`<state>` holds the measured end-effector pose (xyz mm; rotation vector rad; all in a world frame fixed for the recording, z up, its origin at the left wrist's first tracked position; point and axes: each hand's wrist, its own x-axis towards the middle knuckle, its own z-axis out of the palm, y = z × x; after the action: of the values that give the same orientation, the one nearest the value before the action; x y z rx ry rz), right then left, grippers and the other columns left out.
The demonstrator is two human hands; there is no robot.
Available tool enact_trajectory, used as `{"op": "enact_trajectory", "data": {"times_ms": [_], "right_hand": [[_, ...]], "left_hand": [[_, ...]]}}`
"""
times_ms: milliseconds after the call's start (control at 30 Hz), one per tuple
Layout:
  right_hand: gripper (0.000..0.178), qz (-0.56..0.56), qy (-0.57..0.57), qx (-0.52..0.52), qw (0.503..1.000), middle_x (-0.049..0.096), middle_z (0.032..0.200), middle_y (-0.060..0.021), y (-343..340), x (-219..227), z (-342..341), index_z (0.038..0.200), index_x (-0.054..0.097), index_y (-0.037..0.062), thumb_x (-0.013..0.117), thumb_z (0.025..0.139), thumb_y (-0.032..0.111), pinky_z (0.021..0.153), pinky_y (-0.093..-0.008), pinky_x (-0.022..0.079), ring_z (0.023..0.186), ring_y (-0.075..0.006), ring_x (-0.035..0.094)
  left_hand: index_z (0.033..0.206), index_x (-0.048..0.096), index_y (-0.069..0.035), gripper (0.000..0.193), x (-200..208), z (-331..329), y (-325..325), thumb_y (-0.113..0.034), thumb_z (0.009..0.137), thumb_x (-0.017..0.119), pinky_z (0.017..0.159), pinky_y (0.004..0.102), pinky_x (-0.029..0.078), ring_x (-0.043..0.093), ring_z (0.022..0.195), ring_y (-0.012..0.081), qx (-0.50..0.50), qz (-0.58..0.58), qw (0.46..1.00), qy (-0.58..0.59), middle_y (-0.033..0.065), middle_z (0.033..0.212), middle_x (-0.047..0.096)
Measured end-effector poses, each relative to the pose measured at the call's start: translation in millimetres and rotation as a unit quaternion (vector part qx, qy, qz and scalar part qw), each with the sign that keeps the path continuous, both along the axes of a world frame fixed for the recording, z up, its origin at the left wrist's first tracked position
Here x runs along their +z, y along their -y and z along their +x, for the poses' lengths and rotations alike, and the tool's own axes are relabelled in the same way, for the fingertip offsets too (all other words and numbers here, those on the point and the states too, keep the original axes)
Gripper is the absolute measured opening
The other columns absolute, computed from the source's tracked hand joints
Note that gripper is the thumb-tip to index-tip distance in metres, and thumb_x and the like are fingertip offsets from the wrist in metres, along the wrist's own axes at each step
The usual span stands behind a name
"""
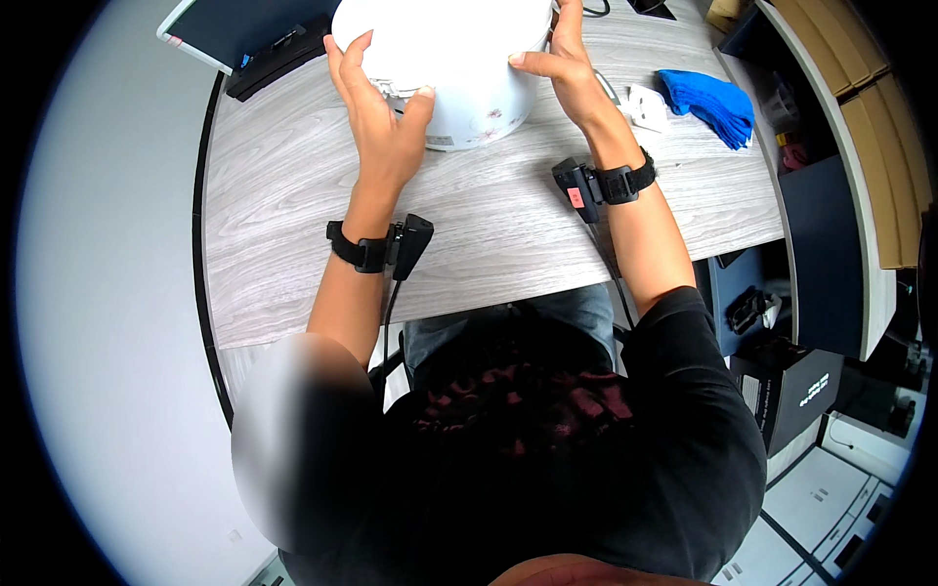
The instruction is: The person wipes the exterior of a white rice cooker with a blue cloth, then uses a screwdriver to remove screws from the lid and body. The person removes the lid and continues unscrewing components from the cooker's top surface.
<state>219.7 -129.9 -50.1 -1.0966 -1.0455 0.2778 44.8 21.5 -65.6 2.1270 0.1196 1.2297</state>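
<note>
A white, round, drum-like container [484,103] with a small flower print low on its side is at the far edge of the view, and its far part is cut off. My left hand [383,127] grips it at the left, thumb on the near side and fingers up along the rim, beside a small clip-like part. My right hand [569,70] holds the opposite side, thumb pressed on the wall and fingers partly out of view. The container looks tilted toward me. Whether its base rests fully on the desk [489,234], I cannot tell.
A folded blue cloth [711,104] and a white plug-like piece [647,107] lie right of my right hand. At the far left stands a dark panel [249,29] with a black box-like item. Shelves with cardboard boxes [884,166] border the right; cables hang from both wrist devices.
</note>
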Motion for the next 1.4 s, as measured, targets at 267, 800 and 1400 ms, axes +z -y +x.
{"op": "enact_trajectory", "data": {"times_ms": [267,800,1400], "right_hand": [[0.114,-0.001,0.040,-0.037,0.999,0.021,0.157,-0.0233,0.9,4.3,-8.5,0.158,0.010,0.0010,0.070,0.064,0.027,0.123,-0.0401,0.009,0.150,-0.0346,0.015],[0.106,-0.012,0.063,-0.123,0.990,0.023,0.157,-0.0248,-5.9,-3.0,-12.6,0.156,0.017,0.0004,0.064,0.064,0.025,0.123,-0.0385,0.010,0.149,-0.0357,0.016],[0.087,-0.006,-0.004,-0.078,0.997,0.034,0.143,-0.0132,-1.7,-15.2,9.5,0.149,0.035,0.0110,0.065,0.067,0.012,0.114,-0.0396,0.030,0.135,-0.0304,0.034]], "left_hand": [[0.152,0.023,-0.004,0.087,0.1,-2.2,-2.8,-0.038,0.084,0.065,0.115,0.0644,0.013,-0.009,0.150,0.0515,0.004,0.030,0.999,-0.010,0.0423,0.157,-0.003],[0.151,0.024,-0.002,0.086,2.5,-2.6,-1.5,-0.036,0.084,0.064,0.114,0.0638,0.018,-0.003,0.150,0.0531,0.034,0.065,0.997,-0.023,0.0426,0.155,0.001],[0.148,0.028,0.002,0.082,1.8,2.6,1.9,-0.029,0.081,0.062,0.115,0.0642,0.013,-0.005,0.150,0.0523,0.022,0.027,0.999,0.008,0.0445,0.154,0.004]]}}
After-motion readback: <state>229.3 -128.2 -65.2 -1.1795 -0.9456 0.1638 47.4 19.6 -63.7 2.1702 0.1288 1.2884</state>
